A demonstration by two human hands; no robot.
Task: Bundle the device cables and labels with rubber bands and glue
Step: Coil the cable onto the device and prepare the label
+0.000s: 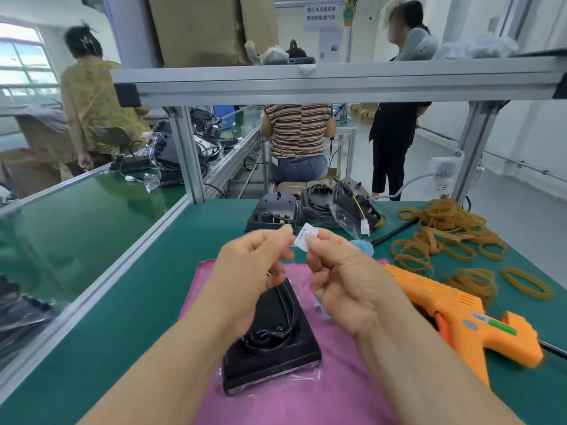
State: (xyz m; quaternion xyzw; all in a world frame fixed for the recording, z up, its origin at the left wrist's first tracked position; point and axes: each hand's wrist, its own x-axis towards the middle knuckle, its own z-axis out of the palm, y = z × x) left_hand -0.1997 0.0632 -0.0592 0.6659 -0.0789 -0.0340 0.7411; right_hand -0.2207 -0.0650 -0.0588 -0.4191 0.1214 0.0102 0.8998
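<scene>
green mat (147,302): label (303,238) between left grip (248,271), right grip (346,286)

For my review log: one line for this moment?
left hand, right hand pinch label | device on pink cloth | glue gun idle | rubber bands loose

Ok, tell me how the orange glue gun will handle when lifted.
The glue gun looks like rigid plastic, so probably stiff and fairly light. Lying flat on its side, it should not roll. Its chunky handle should give a firm grip.
</scene>
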